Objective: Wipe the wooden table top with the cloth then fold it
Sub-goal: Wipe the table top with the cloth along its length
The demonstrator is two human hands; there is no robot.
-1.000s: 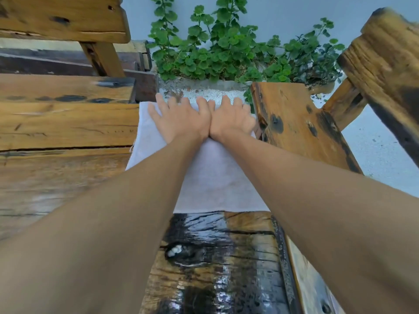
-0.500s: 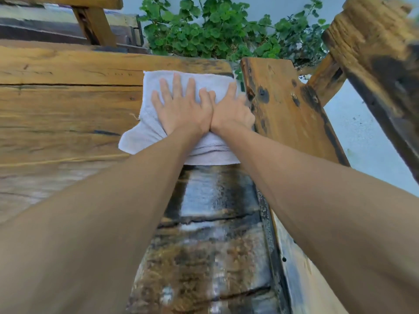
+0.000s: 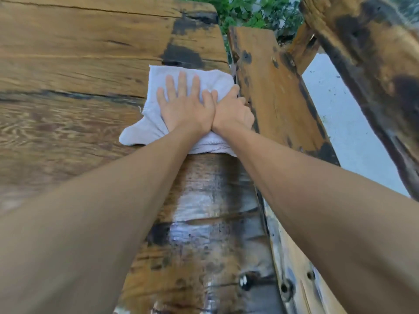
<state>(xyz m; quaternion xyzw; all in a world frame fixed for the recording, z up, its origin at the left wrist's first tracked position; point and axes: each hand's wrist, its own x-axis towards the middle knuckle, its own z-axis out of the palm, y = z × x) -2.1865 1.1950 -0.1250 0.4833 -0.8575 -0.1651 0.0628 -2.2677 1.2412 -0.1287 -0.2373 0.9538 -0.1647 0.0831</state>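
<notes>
My left hand presses flat, fingers spread, on the white cloth; my right hand beside it curls over the cloth's right edge. Cloth lies bunched near the wooden table top's right edge, wet planks nearer me.

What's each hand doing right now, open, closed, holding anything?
Left hand: open, fingers spread, palm pressed flat on the white cloth.
Right hand: on the cloth at the table top's right edge; fingers curl over it, open or closed cannot be told.

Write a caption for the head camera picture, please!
Both hands, left and right, press a white cloth on the wet wooden table.
</notes>
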